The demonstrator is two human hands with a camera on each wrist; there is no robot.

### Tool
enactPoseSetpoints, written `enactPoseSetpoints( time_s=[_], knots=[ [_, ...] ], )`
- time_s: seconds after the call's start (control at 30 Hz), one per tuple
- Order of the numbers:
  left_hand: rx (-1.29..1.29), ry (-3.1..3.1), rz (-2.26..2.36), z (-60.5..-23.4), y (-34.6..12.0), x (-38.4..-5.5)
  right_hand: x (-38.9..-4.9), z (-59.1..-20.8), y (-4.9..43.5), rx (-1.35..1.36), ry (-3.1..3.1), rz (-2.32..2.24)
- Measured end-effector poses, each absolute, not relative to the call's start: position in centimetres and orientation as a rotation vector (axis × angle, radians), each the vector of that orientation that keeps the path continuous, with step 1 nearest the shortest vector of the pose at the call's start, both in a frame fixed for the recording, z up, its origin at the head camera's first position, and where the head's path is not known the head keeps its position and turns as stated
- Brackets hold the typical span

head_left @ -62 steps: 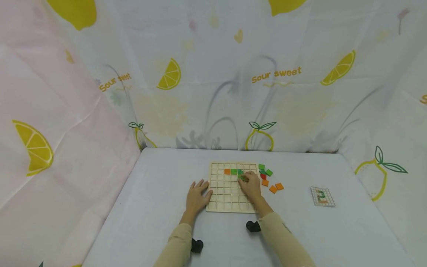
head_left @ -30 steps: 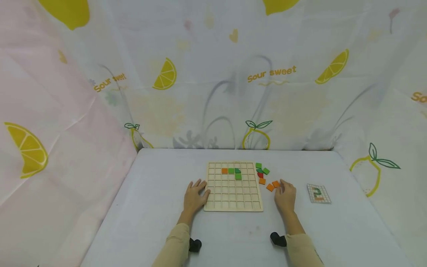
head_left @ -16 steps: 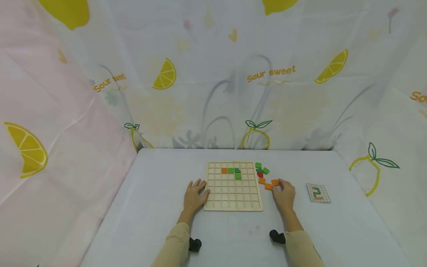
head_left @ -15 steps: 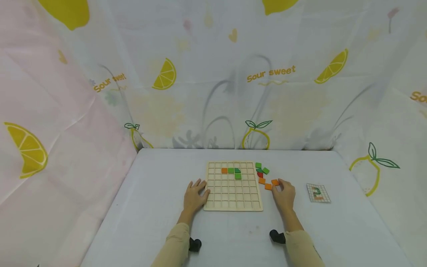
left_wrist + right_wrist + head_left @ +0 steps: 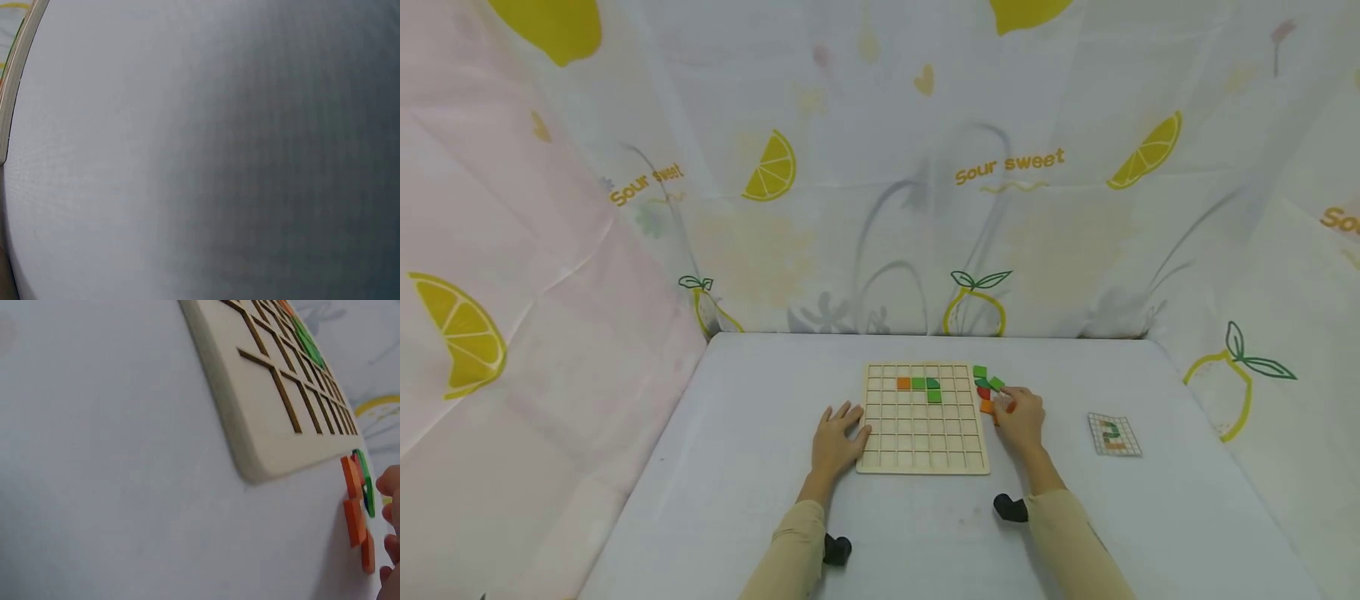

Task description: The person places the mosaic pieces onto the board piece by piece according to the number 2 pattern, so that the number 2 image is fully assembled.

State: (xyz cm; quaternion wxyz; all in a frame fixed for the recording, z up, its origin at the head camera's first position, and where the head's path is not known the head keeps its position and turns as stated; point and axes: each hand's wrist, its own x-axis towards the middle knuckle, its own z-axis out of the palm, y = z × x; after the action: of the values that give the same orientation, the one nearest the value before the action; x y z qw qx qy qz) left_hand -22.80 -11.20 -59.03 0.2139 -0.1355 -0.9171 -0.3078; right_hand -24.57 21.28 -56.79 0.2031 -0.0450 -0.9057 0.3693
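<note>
From the head view the curtain (image 5: 1015, 167) reads "Sour sweet", the left hand (image 5: 835, 437) lies flat against the board (image 5: 921, 462), the right hand (image 5: 1021, 419) touches orange tiles (image 5: 987, 407) just right of it, grip unclear; the right wrist view shows fingertips (image 5: 389, 482) beside those tiles.

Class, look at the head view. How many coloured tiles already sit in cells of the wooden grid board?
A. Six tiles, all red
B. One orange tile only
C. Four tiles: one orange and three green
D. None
C. On the wooden grid board, one orange tile lies in the second row with green tiles beside it and another green tile just below.
</note>
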Motion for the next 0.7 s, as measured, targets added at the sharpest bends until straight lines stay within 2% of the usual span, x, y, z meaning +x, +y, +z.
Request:
enactPoseSetpoints(
  time_s=[0.33,0.7],
  knots=[
    [-0.391,-2.529,-0.869,-59.1,-11.2,-22.8,-27.3,-55.4,18.3,-0.158,-2.775,0.818],
    [-0.367,-2.558,-0.869,-59.0,-11.2,-22.7,-28.3,-55.0,18.9,-0.041,-2.899,0.872]
  ],
)
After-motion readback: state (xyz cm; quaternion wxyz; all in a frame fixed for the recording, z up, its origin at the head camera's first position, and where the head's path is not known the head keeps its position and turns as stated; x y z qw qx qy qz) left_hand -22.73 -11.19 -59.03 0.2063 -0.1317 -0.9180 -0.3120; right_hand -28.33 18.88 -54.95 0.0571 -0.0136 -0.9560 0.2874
